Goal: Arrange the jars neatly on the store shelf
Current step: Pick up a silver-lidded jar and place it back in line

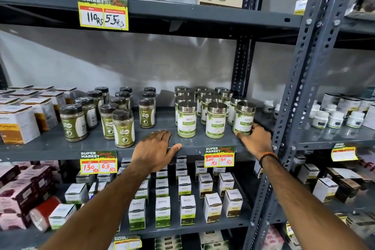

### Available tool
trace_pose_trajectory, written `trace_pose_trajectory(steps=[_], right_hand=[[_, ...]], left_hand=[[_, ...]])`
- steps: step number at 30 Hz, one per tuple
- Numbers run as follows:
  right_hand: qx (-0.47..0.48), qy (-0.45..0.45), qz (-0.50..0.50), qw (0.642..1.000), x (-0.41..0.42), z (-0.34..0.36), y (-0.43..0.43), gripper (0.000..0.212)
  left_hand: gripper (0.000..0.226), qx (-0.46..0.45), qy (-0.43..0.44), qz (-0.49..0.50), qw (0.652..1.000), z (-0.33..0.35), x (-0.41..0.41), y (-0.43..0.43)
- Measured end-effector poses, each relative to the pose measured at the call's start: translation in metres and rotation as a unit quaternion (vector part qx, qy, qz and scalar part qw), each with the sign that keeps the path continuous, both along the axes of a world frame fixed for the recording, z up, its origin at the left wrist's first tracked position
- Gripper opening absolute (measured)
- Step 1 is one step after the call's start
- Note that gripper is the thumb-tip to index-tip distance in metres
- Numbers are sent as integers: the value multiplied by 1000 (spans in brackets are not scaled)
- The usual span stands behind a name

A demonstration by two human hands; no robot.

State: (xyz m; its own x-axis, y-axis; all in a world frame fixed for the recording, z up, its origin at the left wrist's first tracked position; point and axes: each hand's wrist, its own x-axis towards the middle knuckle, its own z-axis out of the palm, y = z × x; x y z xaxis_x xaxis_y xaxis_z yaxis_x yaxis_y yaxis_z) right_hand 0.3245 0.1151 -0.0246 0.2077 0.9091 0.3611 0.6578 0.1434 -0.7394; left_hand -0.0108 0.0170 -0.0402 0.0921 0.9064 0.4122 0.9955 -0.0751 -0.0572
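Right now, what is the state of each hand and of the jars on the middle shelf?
Left hand: flat, palm down on the shelf edge, holding nothing.
Right hand: fingers touching the base of the rightmost steel-lid jar.
Steel-lid jars: upright, lids on, in rows.
Dark-lid jars: upright, sealed, rows uneven.

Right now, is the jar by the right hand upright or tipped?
Tilted slightly: the rightmost front jar leans left, its steel lid uppermost, right hand at its base.
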Motion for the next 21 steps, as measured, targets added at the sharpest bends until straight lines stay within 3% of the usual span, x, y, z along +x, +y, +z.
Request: trace_pose_trajectory(steps=[13,19,21], right_hand=[[14,-11,-9,1000,-1,-4,-1,54],[80,59,-5,995,-2,-2,-33,78],[130,67,8,989,-4,3,-50,74]], left_hand=[[93,-3,-13,3,1000,2,1,-2],[87,-27,-31,-3,999,7,5,-11],[85,-23,-50,-20,998,11,11,-20]])
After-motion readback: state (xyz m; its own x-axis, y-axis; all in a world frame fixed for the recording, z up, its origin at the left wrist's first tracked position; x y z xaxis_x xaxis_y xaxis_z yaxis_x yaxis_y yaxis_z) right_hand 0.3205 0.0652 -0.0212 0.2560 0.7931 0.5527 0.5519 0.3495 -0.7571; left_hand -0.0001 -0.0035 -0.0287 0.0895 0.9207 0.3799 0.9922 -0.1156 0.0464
